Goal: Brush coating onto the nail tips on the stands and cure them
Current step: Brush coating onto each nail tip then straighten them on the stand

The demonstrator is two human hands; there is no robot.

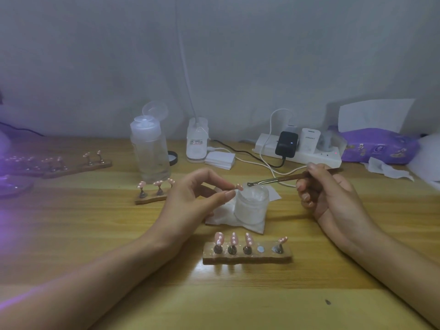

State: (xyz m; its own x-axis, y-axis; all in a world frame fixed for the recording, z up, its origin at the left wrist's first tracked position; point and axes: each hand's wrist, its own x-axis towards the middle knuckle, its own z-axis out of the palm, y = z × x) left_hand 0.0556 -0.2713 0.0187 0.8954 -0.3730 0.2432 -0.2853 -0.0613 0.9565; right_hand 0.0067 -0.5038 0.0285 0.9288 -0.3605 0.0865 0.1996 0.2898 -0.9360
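Note:
My left hand (195, 198) pinches a small pink nail tip (239, 186) between thumb and forefinger, just left of an open frosted jar (252, 206) of clear gel. My right hand (326, 194) holds a thin brush (276, 180), its bristle end hovering over the jar's mouth. In front of me lies a wooden stand (247, 256) with pink nail tips (233, 239) on its pegs; one slot holds only a bare disc (261, 249). A second stand (150, 198) with three tips sits behind my left hand.
More stands with tips (78, 166) lie at the far left under purple light. A clear pump bottle (150, 151), a small white bottle (196, 144), cotton pads (220, 159), a power strip (297, 151) with cables and a purple tissue pack (378, 145) line the back.

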